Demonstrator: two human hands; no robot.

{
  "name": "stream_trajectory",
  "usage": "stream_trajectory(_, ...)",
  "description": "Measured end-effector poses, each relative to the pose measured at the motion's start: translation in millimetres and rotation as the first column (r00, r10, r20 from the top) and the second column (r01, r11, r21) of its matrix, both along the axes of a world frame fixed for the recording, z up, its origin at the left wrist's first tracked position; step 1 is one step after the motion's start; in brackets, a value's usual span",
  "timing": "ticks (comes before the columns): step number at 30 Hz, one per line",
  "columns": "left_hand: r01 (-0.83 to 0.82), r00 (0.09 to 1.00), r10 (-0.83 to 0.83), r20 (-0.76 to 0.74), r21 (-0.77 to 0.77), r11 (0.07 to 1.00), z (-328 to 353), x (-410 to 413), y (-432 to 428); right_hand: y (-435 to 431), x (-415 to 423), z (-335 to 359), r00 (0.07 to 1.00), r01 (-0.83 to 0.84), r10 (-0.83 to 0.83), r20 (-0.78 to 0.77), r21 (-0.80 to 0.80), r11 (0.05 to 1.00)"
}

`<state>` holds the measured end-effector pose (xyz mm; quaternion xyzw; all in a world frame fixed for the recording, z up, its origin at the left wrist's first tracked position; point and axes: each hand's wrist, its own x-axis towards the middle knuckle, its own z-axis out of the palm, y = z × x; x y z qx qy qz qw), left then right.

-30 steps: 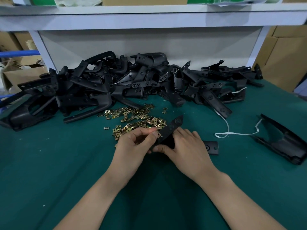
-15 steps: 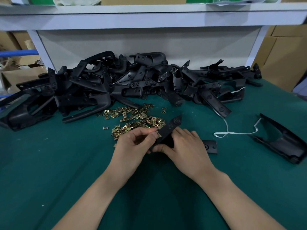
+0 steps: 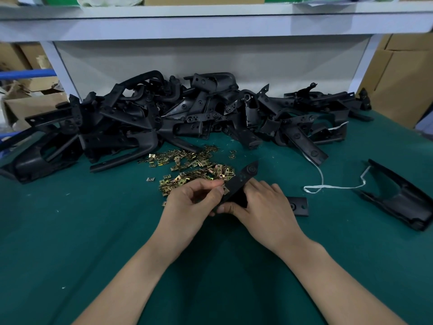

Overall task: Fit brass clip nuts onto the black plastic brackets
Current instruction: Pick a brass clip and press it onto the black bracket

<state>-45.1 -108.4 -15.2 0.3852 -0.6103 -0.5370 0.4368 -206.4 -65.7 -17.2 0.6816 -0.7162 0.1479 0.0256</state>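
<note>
On the near side of the heap of loose brass clip nuts (image 3: 192, 167), the right hand (image 3: 262, 209) gripped the flat black plastic bracket (image 3: 241, 181), tilted up off the green tabletop (image 3: 70, 231), while the left hand (image 3: 189, 202) pinched a small brass clip nut (image 3: 225, 189) at its left edge, which probably wanted a square, steady push until seated.

A pile of brackets (image 3: 178, 118) lies along the back of the table (image 3: 70, 231), under a shelf (image 3: 210, 26). Nuts (image 3: 192, 165) lie scattered just before the pile. Before them, the left hand (image 3: 189, 207) pinches a nut (image 3: 225, 189) at the edge of a bracket (image 3: 241, 184) held by the right hand (image 3: 264, 207). A string (image 3: 328, 187) lies to the right.
</note>
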Motion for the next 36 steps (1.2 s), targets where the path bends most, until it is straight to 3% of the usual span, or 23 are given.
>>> stream_trajectory(22,0.026,0.997,-0.022,0.071,-0.066,0.997,0,-1,5,0,-2,-3,1.0,0.023,-0.023,-0.01,-0.015,1.0)
stream_trajectory(27,0.104,0.957,-0.046,0.288,-0.19,0.976,-5,-7,11,-2,-6,-6,0.999,0.036,-0.036,-0.01,-0.031,0.999)
stream_trajectory(31,0.011,0.903,0.113,0.415,-0.285,0.959,-9,-8,10,-2,-6,-5,0.999,0.028,-0.027,0.021,-0.036,0.999)
stream_trajectory(36,0.049,0.82,0.254,0.513,-0.505,0.862,-12,-8,11,-2,-7,-7,1.0,-0.001,0.002,0.008,-0.067,0.998)
